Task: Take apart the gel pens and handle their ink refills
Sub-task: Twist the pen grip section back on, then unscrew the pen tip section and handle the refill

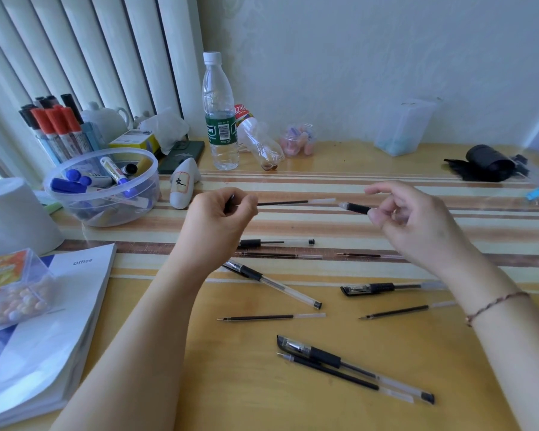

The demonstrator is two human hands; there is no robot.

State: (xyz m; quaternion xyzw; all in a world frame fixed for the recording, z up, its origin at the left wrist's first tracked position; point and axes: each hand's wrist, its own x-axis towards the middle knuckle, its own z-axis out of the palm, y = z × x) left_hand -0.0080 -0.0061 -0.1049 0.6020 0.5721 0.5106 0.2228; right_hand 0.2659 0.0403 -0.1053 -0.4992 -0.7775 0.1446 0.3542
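My left hand (221, 211) is closed around the tip end of a black ink refill (296, 202), which sticks out level to the right above the table. My right hand (411, 219) pinches a pen barrel with a black grip (355, 208), its open end facing the refill's clear tail a short gap away. On the table below lie several gel pens, one capped (355, 368), one uncapped (271, 283), and loose refills (271, 317) (408, 311).
A clear bowl of markers (101, 188) and a water bottle (220, 119) stand at the back left. A book marked Office (53, 321) with a box of beads lies at the left. A black roll (486, 163) sits far right.
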